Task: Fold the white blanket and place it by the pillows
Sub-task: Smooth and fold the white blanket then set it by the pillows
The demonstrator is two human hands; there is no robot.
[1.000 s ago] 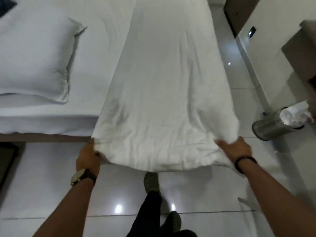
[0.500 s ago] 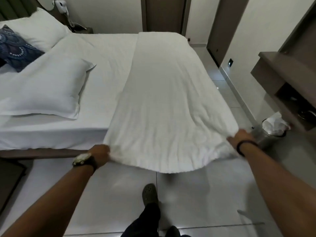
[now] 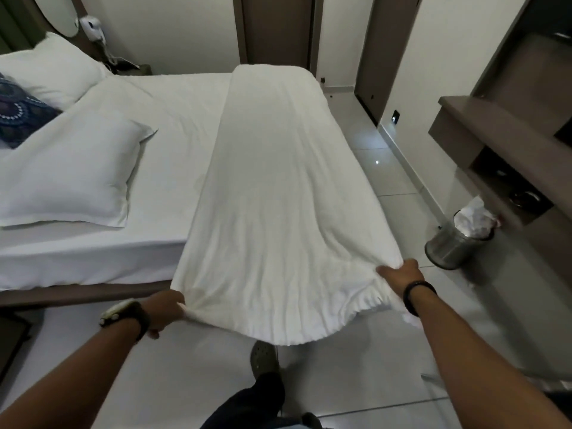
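Pale walls (image 3: 192, 29), glossy tiled floor (image 3: 399, 187), brown doors (image 3: 275, 29), wall shelf (image 3: 483, 128), metal bin (image 3: 455, 246)

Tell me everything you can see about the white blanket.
The blanket is plain white, soft, lightly creased cloth, lying as a long strip down the right side of the bed. Its near end hangs past the bed edge, lifted and sagging between the left hand and right hand, each gripping a corner.
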